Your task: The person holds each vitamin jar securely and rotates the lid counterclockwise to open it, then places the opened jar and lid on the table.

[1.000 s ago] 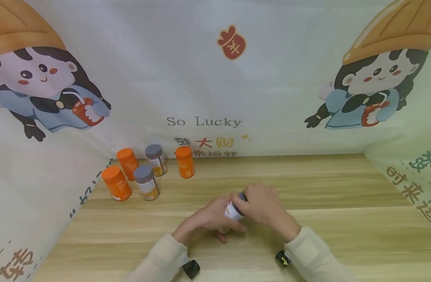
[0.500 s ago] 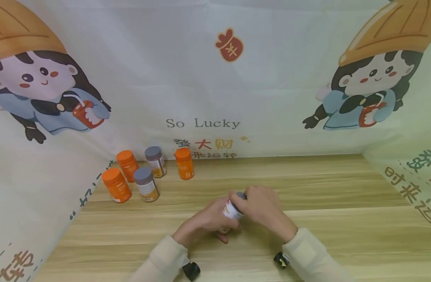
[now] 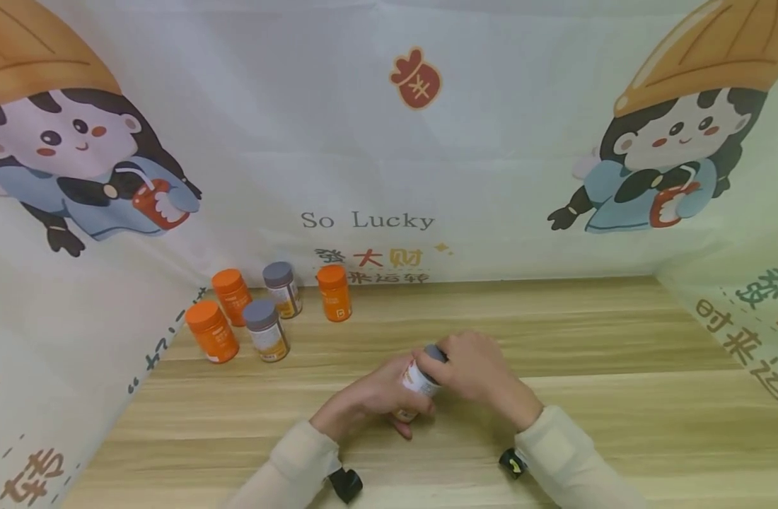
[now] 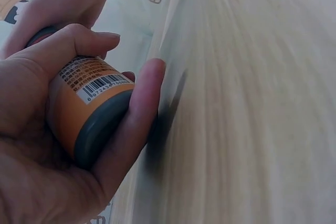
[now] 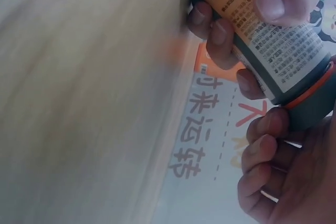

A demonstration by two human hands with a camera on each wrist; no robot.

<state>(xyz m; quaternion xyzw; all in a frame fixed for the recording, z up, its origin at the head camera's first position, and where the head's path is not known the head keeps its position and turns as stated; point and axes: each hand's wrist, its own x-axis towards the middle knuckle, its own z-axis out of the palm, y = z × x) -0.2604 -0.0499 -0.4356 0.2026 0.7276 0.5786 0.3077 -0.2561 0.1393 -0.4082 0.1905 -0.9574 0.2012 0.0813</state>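
Note:
A pill jar (image 3: 419, 382) with a grey cap and a white and orange label is tilted between both hands, its cap end up and to the right. My left hand (image 3: 381, 387) grips the jar's body from the left; the dark base (image 4: 102, 129) and a barcode show in the left wrist view. Fingers of my right hand (image 3: 479, 364) are curled round the cap (image 5: 317, 103). In the right wrist view, an orange-red ring (image 5: 310, 90) shows between cap and body. The jar is held close over the wooden table (image 3: 554, 424).
Back left stand three orange jars, one at the left (image 3: 212, 332), one behind it (image 3: 232, 297) and one apart (image 3: 334, 293). Among them are two grey-capped jars, a nearer one (image 3: 266, 331) and a farther one (image 3: 283, 290). A printed cloth (image 3: 491, 177) walls the table's back and sides.
The left thumb has drawn in slightly along the jar. Both hands otherwise keep nearly the same place, and the standing jars have not moved.

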